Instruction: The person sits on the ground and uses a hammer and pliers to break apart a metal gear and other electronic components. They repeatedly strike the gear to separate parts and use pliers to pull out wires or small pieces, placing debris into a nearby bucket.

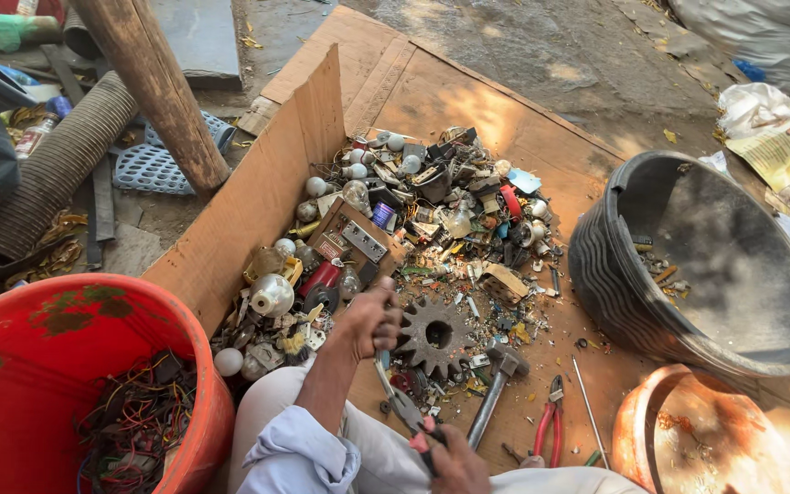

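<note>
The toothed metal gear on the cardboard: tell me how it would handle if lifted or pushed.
The gear looks like thick, rusty metal, so probably heavy for its size and rigid. Lying flat among scrap on the cardboard, it would likely slide rather than roll. Its teeth and centre hole should offer grip.

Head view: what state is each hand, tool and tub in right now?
left hand: fisted over the scrap pile
right hand: gripping pliers
hammer: lying flat, untouched
red-handled pliers: lying flat, untouched
black tub: tipped, few scraps inside
red tub: upright, holding wires
</note>
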